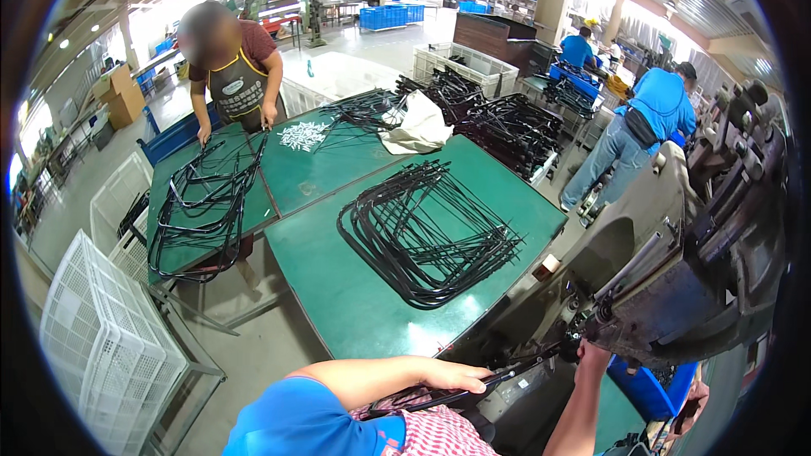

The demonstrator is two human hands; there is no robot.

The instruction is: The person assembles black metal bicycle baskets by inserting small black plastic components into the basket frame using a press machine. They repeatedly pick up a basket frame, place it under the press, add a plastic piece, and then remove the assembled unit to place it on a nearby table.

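A slim black metal frame [522, 366] reaches from my lap to the tooling of a heavy grey machine [650, 308] on the right. My left hand [456, 377] rests over the frame, its fingers closed around the bar. At the frame's far end, right beside the tooling, my right hand [593, 356] is closed on it; the fingertips are partly hidden. A stack of bent black metal frames [397, 274] lies on the green table [308, 287] ahead of me, apart from both hands.
Across the tables a person [236, 76] handles more black frames [203, 211]. Small white pieces [304, 136] and a cream cloth [418, 125] lie nearby. White crates [110, 346] stand at left. A blue bin [646, 393] sits below my right arm. Another person [650, 110] bends at right.
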